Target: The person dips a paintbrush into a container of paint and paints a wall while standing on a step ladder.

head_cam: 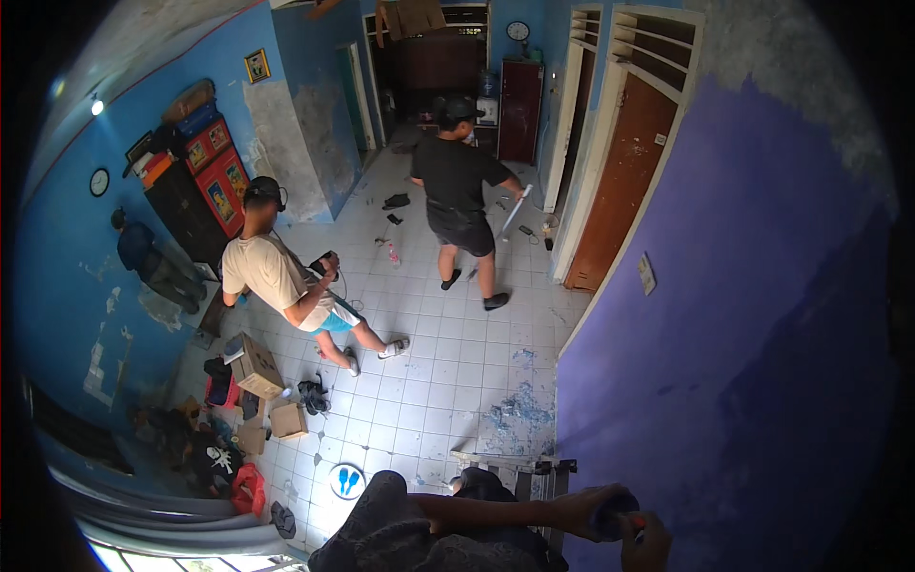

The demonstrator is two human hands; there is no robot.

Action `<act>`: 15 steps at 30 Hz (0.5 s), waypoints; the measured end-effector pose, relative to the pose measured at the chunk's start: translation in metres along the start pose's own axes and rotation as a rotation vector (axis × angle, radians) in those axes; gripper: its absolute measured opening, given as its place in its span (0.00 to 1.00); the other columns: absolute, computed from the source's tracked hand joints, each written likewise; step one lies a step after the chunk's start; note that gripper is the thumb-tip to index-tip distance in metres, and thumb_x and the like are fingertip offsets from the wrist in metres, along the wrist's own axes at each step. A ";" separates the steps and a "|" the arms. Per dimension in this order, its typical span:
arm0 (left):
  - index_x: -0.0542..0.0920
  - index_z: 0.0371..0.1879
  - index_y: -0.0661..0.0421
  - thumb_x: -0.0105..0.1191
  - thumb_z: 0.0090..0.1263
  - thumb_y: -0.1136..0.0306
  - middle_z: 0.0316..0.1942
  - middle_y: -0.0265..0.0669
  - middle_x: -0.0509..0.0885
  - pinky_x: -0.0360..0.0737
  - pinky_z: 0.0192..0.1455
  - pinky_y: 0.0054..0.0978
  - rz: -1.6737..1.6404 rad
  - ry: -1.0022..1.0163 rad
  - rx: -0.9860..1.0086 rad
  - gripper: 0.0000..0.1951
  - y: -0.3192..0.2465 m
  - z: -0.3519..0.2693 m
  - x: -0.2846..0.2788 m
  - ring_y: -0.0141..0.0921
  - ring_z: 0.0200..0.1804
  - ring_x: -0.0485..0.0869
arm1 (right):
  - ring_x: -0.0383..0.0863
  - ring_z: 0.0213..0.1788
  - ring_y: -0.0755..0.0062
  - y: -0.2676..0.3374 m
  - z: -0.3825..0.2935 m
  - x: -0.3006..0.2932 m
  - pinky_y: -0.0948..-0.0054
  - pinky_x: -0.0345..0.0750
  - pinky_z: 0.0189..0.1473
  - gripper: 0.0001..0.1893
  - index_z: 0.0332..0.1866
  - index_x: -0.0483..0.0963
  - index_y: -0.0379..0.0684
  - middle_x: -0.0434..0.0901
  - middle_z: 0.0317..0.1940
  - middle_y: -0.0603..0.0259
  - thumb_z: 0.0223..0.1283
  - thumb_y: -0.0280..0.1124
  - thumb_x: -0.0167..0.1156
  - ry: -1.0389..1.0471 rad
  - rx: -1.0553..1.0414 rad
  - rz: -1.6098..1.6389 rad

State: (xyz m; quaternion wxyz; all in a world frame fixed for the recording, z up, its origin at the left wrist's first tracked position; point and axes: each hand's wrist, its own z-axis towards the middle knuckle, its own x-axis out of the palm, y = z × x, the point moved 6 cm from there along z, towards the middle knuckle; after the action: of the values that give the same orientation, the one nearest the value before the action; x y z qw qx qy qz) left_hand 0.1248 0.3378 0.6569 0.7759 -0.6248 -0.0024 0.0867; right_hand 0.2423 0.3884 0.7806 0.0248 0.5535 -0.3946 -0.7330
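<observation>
My left hand point(575, 511) reaches across my lap and holds a dark round container point(612, 520), seemingly a paint pot, by its side. Close against it, my right hand point(648, 545) has its fingers closed around a small tool with an orange part point(635, 523); which tool it is cannot be made out. Both hands are in shadow in front of the purple wall point(643, 407). Below me is a metal ladder point(511, 465), partly hidden by my legs and left forearm.
On the tiled floor point(436, 357) lie paint flakes point(520, 411), a plastic bottle point(394, 256) and cardboard boxes point(257, 366). One person point(268, 275) holds a dark device. Another point(461, 179) holds a pale stick point(516, 214). A third point(139, 247) stands by the blue wall.
</observation>
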 end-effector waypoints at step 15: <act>0.72 0.64 0.58 0.78 0.58 0.61 0.58 0.47 0.85 0.84 0.63 0.41 0.066 -0.134 0.045 0.37 0.011 -0.018 0.005 0.44 0.60 0.86 | 0.84 0.34 0.51 0.009 -0.001 0.003 0.61 0.80 0.39 0.10 0.42 0.81 0.40 0.83 0.33 0.52 0.72 0.37 0.65 -0.007 -0.076 -0.014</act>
State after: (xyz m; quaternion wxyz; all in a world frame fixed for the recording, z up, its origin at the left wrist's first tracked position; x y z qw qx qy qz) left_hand 0.1307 0.3230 0.6414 0.7846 -0.5998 -0.0317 0.1538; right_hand 0.2380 0.3805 0.7831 0.0394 0.5522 -0.3628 -0.7496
